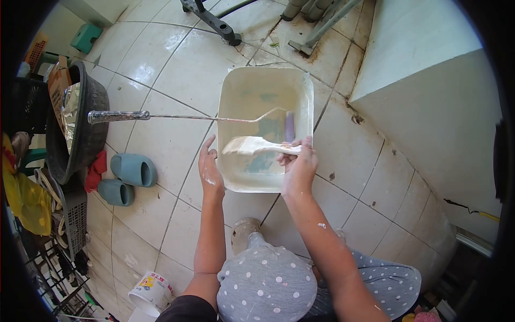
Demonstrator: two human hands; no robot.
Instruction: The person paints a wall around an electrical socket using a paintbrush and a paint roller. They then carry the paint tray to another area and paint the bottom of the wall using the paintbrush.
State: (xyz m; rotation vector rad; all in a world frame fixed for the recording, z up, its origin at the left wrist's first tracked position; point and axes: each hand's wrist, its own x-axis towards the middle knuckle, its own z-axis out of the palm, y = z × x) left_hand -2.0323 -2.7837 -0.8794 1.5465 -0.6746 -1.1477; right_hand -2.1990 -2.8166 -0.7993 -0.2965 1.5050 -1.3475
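Currently, right hand (299,170): gripping paintbrush (252,146) over tub (232,172)
Left hand (210,169): open, beside tub's rim

1. My right hand (298,165): palm hidden; the grip covers part of the handle of the brush (249,146).
2. Brush head: white coating obscures the line between bristles and handle.
3. Roller (289,126): lower end meets my fingers in view; contact cannot be determined.
4. My left hand (210,167): palm surface partly turned from view; contact with the basin (228,185) rim cannot be confirmed.
5. My left sleeve (188,310) and right forearm (335,257): cut off by the lower edge.
6. Metal stand (212,21): cut off by the upper edge.
7. White bucket (149,292): label print too small to read.
8. Black tub (95,102): interior mostly hidden behind cardboard and foil.
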